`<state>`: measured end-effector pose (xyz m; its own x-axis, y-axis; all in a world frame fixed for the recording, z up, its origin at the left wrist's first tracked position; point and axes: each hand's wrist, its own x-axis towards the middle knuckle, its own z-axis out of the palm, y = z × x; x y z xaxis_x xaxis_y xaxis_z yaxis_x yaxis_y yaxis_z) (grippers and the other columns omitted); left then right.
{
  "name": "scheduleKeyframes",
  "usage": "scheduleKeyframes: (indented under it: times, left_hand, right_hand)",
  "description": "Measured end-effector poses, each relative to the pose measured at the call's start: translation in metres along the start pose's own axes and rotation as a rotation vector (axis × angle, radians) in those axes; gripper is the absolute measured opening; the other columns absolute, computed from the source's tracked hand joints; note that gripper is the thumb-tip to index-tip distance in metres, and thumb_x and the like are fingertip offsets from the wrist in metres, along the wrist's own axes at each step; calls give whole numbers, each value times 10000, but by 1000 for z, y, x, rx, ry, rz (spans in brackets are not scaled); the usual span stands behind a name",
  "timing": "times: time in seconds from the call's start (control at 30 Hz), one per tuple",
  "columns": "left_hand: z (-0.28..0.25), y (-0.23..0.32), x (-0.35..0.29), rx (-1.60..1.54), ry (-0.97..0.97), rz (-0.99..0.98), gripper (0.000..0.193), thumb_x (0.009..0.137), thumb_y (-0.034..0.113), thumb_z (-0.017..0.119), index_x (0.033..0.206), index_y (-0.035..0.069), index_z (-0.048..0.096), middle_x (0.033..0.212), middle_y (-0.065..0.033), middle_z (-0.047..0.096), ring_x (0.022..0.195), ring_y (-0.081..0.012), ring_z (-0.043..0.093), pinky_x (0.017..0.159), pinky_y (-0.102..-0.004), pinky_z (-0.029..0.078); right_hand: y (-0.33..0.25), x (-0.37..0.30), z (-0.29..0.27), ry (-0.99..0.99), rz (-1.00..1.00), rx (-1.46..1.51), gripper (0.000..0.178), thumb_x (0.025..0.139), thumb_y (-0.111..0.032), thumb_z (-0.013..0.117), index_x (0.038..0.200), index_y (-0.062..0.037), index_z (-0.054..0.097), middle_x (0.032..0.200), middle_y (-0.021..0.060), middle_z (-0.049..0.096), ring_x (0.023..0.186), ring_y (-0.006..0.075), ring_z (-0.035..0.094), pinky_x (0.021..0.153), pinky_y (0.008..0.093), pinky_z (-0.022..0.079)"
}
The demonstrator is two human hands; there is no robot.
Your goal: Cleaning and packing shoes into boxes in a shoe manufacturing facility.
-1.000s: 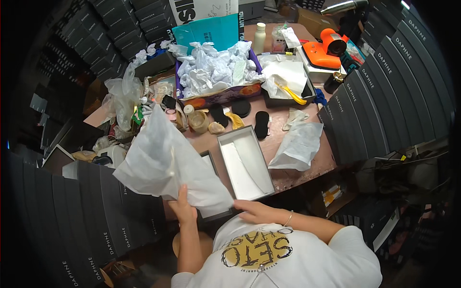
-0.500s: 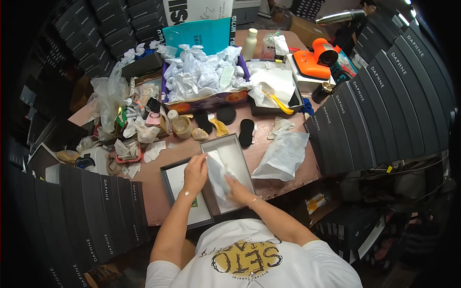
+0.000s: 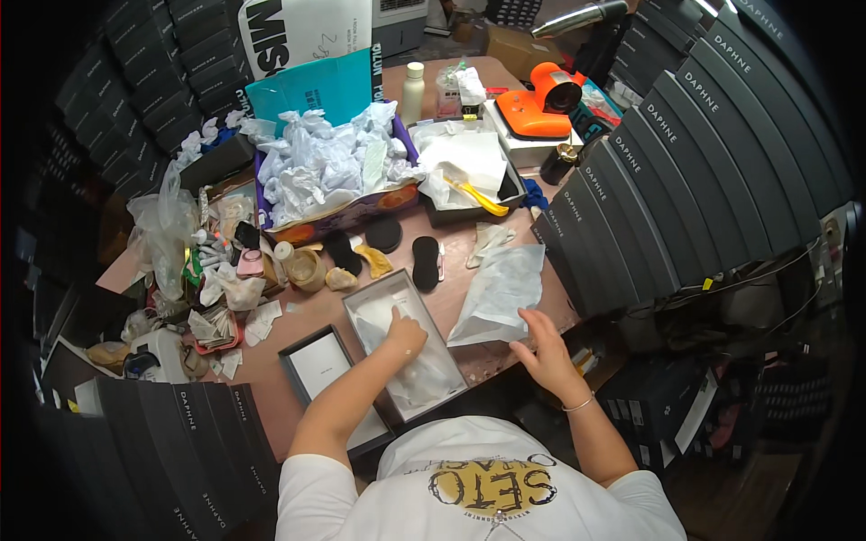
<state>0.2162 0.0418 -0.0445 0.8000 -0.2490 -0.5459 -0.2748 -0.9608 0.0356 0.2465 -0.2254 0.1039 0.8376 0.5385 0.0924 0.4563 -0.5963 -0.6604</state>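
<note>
On the table, the left hand (image 3: 406, 335) presses flat on white paper (image 3: 417, 368) inside the grey box (image 3: 363, 311), whose long side runs from 11 to 5 o'clock, while the right hand (image 3: 541, 347), fingers spread wide, touches the white bag (image 3: 499, 290).

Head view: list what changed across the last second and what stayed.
The white tissue sheet, held up over the table a second ago, now lies in the open grey box, pressed down by the left hand. The right hand left the box and reached to the flat white bag. The table clutter stayed put.

Left hand (image 3: 406, 335) is pressing white tissue paper (image 3: 410, 365) down inside the open grey box (image 3: 358, 311); right hand (image 3: 544, 352) touches the flat white bag (image 3: 499, 293) just right of that box.
</note>
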Motion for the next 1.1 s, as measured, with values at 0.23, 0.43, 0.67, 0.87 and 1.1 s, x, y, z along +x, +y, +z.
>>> scheduleKeyframes:
  times: [0.23,0.43,0.67,0.87,1.1]
  left_hand:
    - [43,-30,-41,-262,287,133,196,750,196,611,877,63,679,909,-119,622,976,-301,594,975,-485,384]
    - [32,3,-51,-450,-19,108,248,748,181,601,943,41,658,980,-165,655,922,-318,629,839,-408,474]
    - [-32,-6,-8,-1563,433,128,577,903,500,517,1288,71,537,1195,-99,602,1088,-236,570,917,-388,442]
    - [-67,42,10,-2524,-182,-14,776,888,610,492,1445,109,289,1391,-188,409,1230,-344,461,981,-490,414]
    - [-44,125,-37,-2506,118,393,685,820,72,700,1419,139,375,1186,-76,588,1008,-177,601,861,-303,497]
  right_hand:
    - [33,-5,16,36,110,-30,920,741,-226,780,1461,-62,231,1475,341,141,1323,506,272,1052,492,316]
    - [59,22,41,95,86,-91,457,838,-64,529,1291,-13,498,1140,250,513,1029,414,538,884,441,445]
    - [86,68,-25,182,368,225,273,841,-45,476,1047,-11,653,902,194,655,865,322,653,769,385,504]
    - [-49,79,-56,-24,-259,251,246,813,17,462,967,23,654,867,117,679,778,184,643,732,288,501]
    - [-22,-57,-39,-1070,21,948,131,852,-27,612,949,18,687,881,76,652,754,93,599,672,224,472]
